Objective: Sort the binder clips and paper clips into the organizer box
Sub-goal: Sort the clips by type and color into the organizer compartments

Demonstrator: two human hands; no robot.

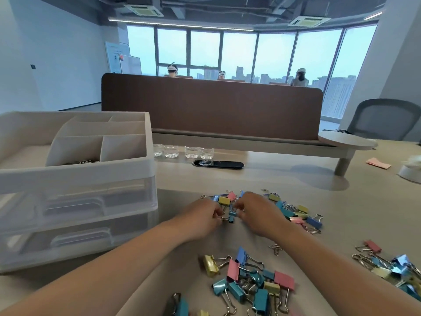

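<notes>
Hands: left hand (201,221), right hand (258,212) pinch teal binder clip (232,216).

No text, brand or number can be read anywhere in the scene. The white poster (115,56) standing at the far left beside the windows carries lines of print and a small red mark, all too small and blurred to make out. The pale board (132,64) leaning just right of it is equally illegible.

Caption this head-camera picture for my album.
Left hand and right hand pinch binder clips from the pile beside the white organizer box.
</notes>
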